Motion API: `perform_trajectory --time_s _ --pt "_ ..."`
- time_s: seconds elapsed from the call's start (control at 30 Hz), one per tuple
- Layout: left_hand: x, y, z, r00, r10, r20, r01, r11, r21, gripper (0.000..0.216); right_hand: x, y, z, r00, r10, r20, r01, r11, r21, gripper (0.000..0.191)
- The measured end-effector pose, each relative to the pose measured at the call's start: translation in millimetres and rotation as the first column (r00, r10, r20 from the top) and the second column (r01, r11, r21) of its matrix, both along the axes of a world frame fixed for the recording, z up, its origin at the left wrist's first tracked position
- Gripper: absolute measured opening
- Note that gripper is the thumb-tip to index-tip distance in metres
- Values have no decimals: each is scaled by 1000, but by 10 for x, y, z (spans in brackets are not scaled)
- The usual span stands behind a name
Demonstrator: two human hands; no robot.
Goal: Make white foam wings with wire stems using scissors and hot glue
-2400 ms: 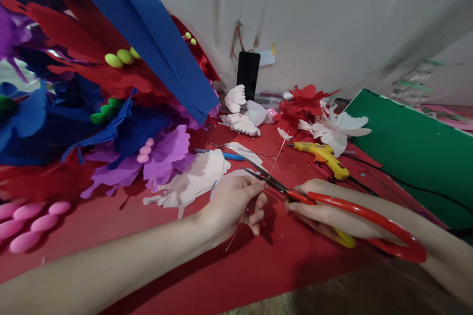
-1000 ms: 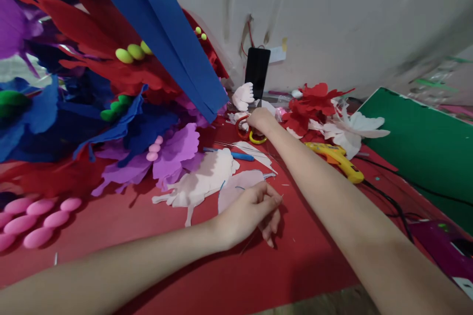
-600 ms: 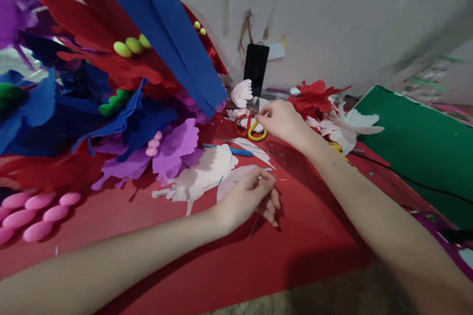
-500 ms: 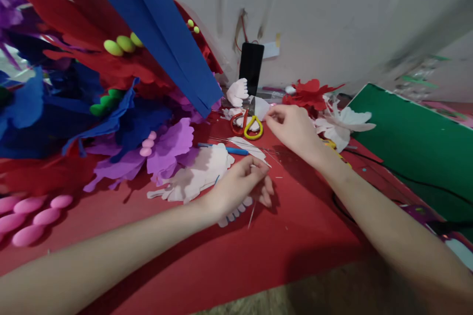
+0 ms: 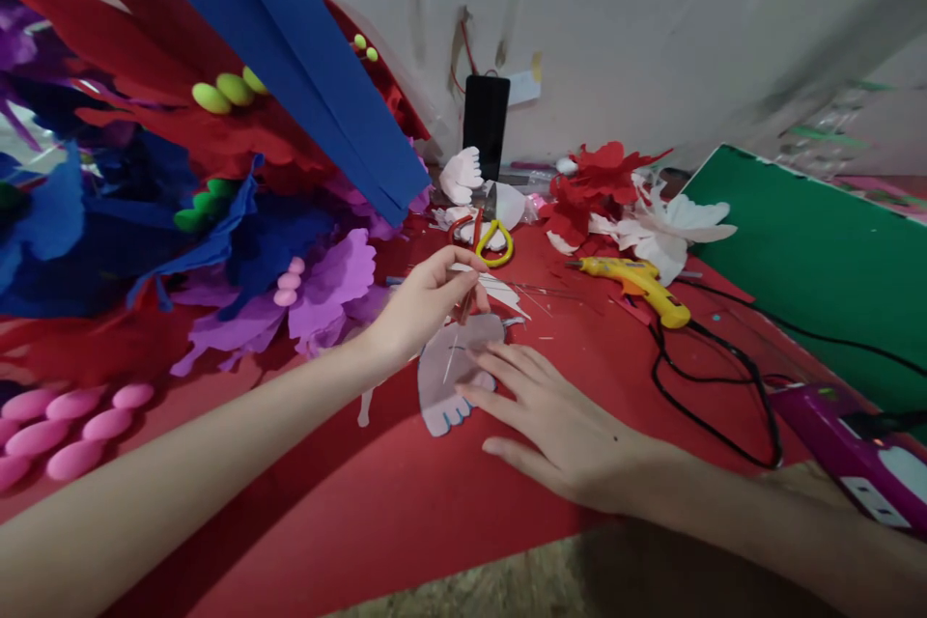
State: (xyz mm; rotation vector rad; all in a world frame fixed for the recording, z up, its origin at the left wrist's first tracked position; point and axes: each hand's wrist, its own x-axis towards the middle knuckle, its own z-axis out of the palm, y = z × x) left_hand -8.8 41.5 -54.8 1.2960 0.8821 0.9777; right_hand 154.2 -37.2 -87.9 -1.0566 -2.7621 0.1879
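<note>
A white wing-shaped cut-out [image 5: 438, 377] with a scalloped, blue-marked edge lies on the red table covering. My right hand [image 5: 554, 420] rests palm down at its right side, fingers spread, the fingertips on the piece. Just above its top edge is my left hand [image 5: 435, 294], with thumb and fingers curled together; whatever sits in the pinch is too small to make out. Behind the left hand are a white strip-like cut-out [image 5: 499, 290] and some thin wires [image 5: 550, 292]. Farther back lies a tool with a red and a yellow looped handle [image 5: 496, 256].
Purple, blue and red petal shapes [image 5: 337, 285] and pink oval beads [image 5: 94, 420] crowd the left. At right are a yellow glue gun [image 5: 637, 280] with a black cord, a purple power strip [image 5: 832, 449] and a green board [image 5: 797, 261]. A phone [image 5: 485, 124] leans at the back.
My right hand has come from the back near the looped handles down to the white cut-out. My left hand has moved back and left, uncovering that piece. The glue gun is now in plain view.
</note>
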Motion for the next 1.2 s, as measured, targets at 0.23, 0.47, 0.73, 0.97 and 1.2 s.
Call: perform_trajectory --time_s 0.23,0.47,0.73,0.97,1.2 --pt "5 -46 -56 984 -149 -93 153 987 41 5 22 -265 -62 995 -98 -33 102 983 153 39" --pt "52 -132 -211 923 -284 -258 314 946 81 5 150 -347 -4 989 -144 12 137 961 242 41" --pt "6 -157 -243 797 -257 -546 430 876 216 31 232 -300 -57 994 -96 56 79 966 247 40" --pt "-238 -176 -201 690 -23 -723 474 770 427 33 243 -247 54 996 -81 38 75 987 140 36" --pt "-428 -144 -224 688 -25 -725 575 628 524 22 161 -222 26 996 -90 2 90 995 37 39"
